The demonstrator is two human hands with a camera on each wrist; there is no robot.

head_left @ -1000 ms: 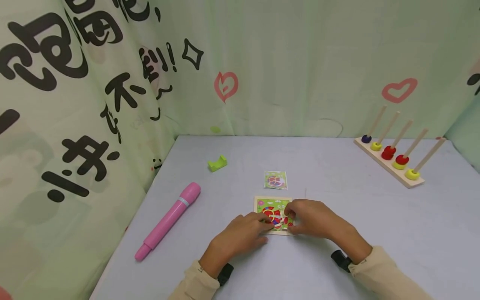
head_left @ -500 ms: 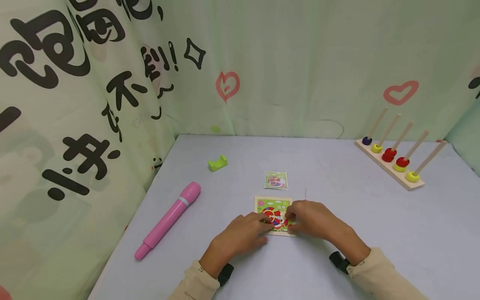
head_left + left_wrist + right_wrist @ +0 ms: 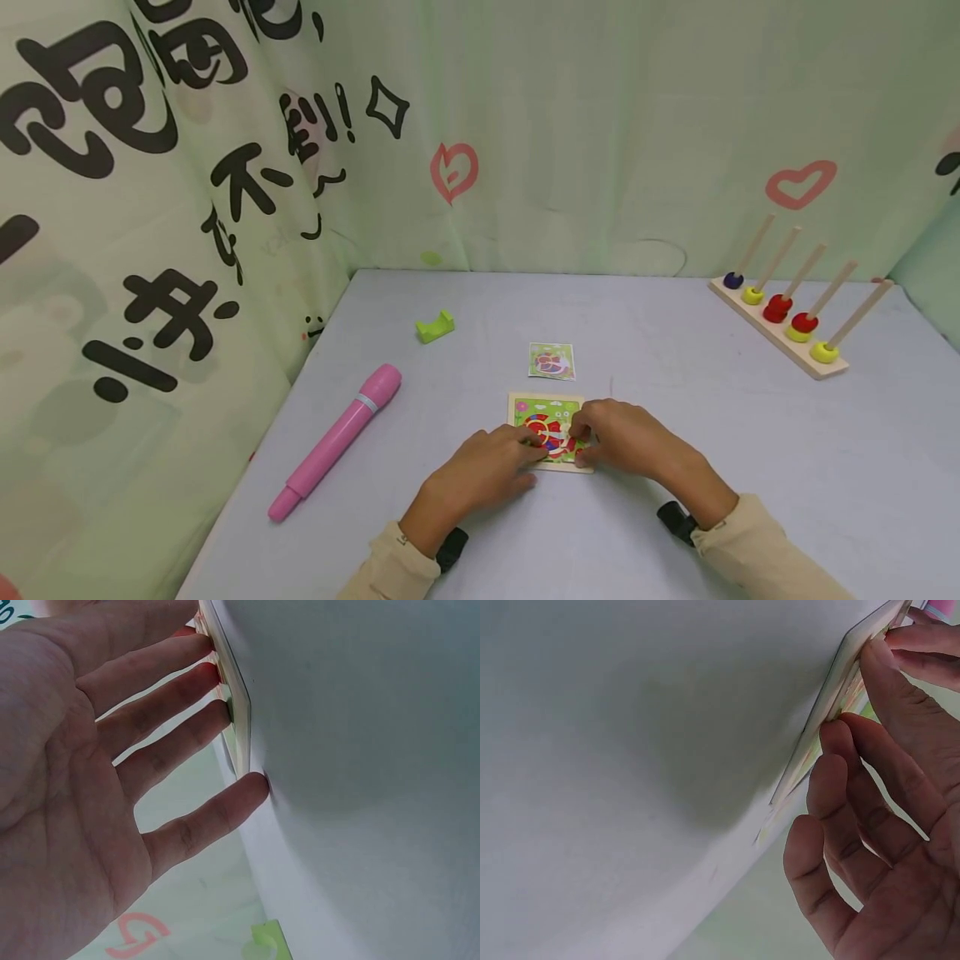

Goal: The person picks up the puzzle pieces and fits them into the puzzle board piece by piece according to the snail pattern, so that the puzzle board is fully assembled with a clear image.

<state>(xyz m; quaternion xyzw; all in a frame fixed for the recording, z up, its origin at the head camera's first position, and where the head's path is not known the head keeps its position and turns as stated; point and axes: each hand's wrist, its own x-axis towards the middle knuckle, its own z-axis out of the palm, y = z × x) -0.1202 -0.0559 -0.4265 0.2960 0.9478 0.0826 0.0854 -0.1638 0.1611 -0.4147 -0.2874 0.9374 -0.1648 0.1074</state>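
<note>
A small square jigsaw puzzle board [image 3: 564,468] lies mid-table, with a pale wooden frame and a red, green and white picture. My left hand [image 3: 476,468] reaches over its left side; its fairly straight fingertips rest on the picture, and the left wrist view shows the little finger beside the frame on the tabletop. On the right side, my right hand [image 3: 633,437] has its thumb and curled index finger astride a puzzle piece [image 3: 849,691] at the board's right part. In the right wrist view its other fingers curl loosely off the board. Fingers partly hide the picture.
Just beyond the board lies a small picture card [image 3: 551,361]. A bright green curved block [image 3: 435,327] and a long pink stick [image 3: 337,442] lie to the left. A wooden peg stand [image 3: 780,329] with coloured rings stands back right. A printed curtain [image 3: 562,167] borders the table.
Both hands keep nearly the same place on the puzzle board. The right hand's fingers and wrist shift only very slightly; the other things stay where they were.
</note>
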